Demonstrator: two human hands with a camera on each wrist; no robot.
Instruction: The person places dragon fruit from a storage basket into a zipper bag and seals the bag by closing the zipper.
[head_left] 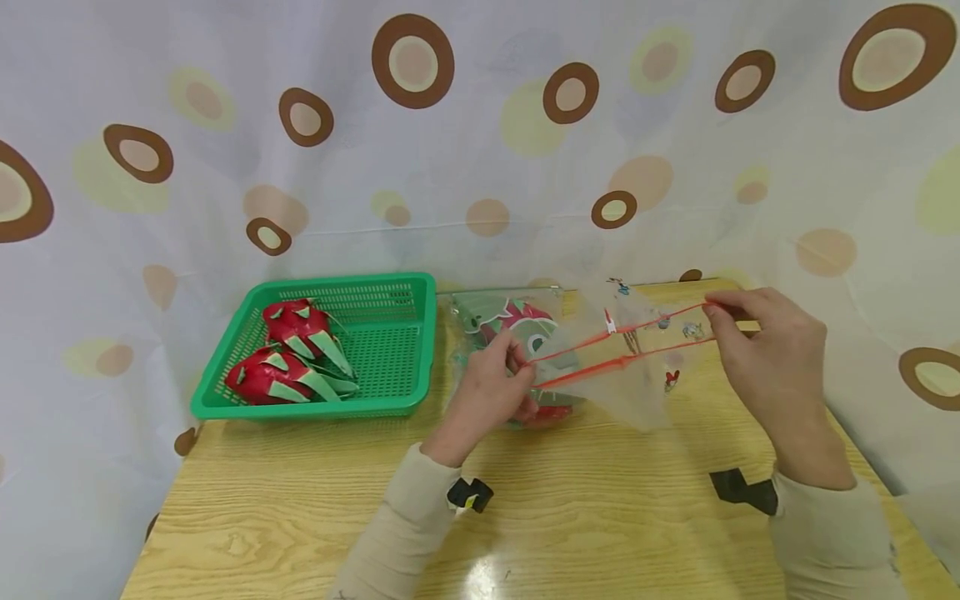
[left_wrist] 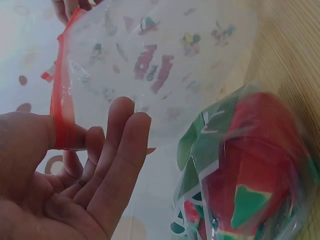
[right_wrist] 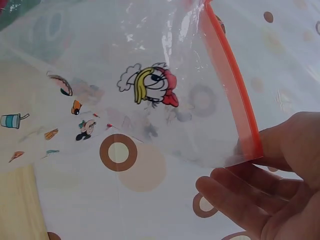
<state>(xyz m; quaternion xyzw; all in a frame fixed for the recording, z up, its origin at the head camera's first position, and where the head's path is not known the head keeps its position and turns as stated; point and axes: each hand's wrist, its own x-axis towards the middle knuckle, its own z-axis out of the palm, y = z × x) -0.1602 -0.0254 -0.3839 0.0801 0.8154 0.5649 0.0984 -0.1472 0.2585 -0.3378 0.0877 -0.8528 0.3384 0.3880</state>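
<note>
Nearest you, your two beige sleeves come in over the pale wood-grain table (head_left: 300,500). Just beyond them you hold a clear plastic zip bag printed with small cartoon figures (head_left: 637,367) up off the table, stretched sideways between your hands so its orange zip strip (head_left: 622,346) runs taut from one hand to the other. Held this way, the two orange lips stand slightly apart in the head view, so the mouth looks partly open, likely so you can work along the seal.

Your left hand (head_left: 491,387) pinches the near end of the orange strip: the left wrist view shows the thumb pressed on the strip against a finger while the other fingers (left_wrist: 117,165) lie fairly straight and loose beside it. Your right hand (head_left: 765,350) pinches the far end of the strip between thumb and curled fingers (right_wrist: 235,195), with the bag's printed film hanging below.

Behind your left hand, on the table, lies a second clear bag with a red and green toy dragon fruit inside (head_left: 513,325), just beside the bag you hold. Further left, a green perforated plastic basket (head_left: 390,292) sits by the table's back edge with two more red and green toy dragon fruits (head_left: 288,358) in its left half. A spotted white curtain (head_left: 480,125) hangs behind.
</note>
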